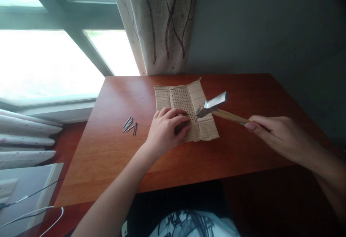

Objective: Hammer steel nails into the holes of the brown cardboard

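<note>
My left hand (170, 126) rests on the near left part of a piece of creased brown cardboard (199, 92). Its fingers are bent, and a gap shows between thumb and forefinger; I make out nothing in them. The cardboard's middle section (181, 98) has rows of small dark holes, partly hidden by that hand. My right hand (270, 130) is closed around the wooden handle of a hammer (213, 104). The metal head hangs tilted over the cardboard, just right of my left fingertips. Whether it touches anything there, I cannot tell.
Several loose nails (129, 124) lie on the brown wooden table (243, 93), left of my left hand. A curtain (167, 24) hangs behind the table's far edge, beside a window (48, 60). Cables (35, 193) run by a wall socket at lower left.
</note>
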Demonstrator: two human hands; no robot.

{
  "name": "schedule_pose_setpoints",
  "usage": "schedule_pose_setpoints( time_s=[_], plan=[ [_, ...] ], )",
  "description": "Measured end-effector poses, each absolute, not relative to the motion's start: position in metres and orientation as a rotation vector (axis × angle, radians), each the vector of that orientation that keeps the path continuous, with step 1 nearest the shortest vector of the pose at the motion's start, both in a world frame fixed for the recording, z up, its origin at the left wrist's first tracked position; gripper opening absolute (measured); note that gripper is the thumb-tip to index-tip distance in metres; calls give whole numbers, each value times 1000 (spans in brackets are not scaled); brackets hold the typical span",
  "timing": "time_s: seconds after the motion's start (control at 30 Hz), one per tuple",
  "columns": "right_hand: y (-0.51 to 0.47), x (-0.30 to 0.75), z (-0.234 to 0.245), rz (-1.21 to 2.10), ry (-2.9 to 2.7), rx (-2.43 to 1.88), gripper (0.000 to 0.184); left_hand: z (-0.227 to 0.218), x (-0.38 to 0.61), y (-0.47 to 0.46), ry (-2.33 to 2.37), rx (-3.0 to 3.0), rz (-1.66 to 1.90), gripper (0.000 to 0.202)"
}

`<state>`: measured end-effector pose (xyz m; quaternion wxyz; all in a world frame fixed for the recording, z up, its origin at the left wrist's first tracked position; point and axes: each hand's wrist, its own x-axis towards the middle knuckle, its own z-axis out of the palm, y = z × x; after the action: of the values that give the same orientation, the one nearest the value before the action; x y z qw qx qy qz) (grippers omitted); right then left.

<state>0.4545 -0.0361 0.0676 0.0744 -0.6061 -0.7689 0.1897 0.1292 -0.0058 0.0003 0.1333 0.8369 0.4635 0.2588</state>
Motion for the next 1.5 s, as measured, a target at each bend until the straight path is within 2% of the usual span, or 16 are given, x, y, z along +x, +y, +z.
schedule_pose_setpoints(
  time_s=[0.87, 1.1, 1.2, 1.3, 1.5],
  plan=[
    [-40, 447, 55, 702, -2246, -1839, 49, 3, 129, -6, 1337, 2414, 736, 21],
    [-36, 449, 45, 707, -2020, -1776, 46, 3, 129, -6, 1346, 2412, 725, 21],
    [-25, 441, 26, 672, -1735, -1667, 43, 3, 129, -6, 1342, 2402, 732, 20],
    [-7, 425, 9, 771, -1395, -1400, 45, 3, 129, -6, 1329, 2396, 737, 20],
    [28, 398, -1, 764, -1221, -1130, 51, 3, 128, -6, 1337, 2390, 723, 20]
  ],
)
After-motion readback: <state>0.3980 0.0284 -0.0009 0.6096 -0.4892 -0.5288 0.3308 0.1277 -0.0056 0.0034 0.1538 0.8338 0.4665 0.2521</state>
